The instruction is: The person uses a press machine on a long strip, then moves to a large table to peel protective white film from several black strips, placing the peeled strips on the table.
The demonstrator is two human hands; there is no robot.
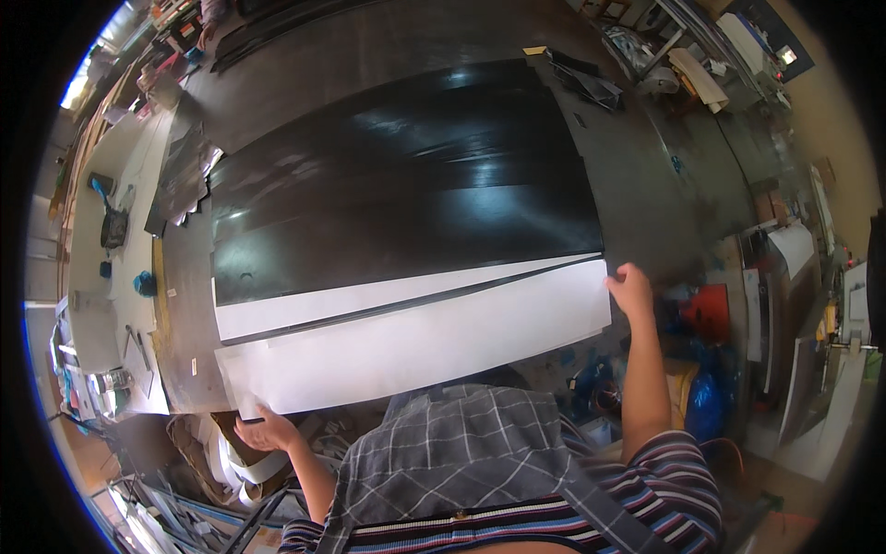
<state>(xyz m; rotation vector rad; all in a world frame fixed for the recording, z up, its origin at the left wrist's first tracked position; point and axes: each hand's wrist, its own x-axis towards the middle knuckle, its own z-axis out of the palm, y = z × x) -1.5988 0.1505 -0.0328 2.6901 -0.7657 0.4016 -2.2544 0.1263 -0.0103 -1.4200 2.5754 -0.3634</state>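
Observation:
A long white sheet [422,353] lies across the front of the work table, its near edge hanging over toward the checked apron. My left hand [268,431] pinches the near left corner, thumb on top. At the other end, my right hand [631,287] has its thumb and fingers at the sheet's right edge. Slanting over the white surface is a narrow dark strip [422,299]. Another white layer [291,313] shows beyond the strip. Behind it, large glossy black sheets [401,187] overlap in a pile.
Dark offcuts lie at the left [183,176] and far right [585,79] of the table [657,201]. A side bench [97,277] carries tape and tools. Below the table are a scrap bag [197,450] and a blue plastic bag [709,391]. Another person's hand [208,33] is at far left.

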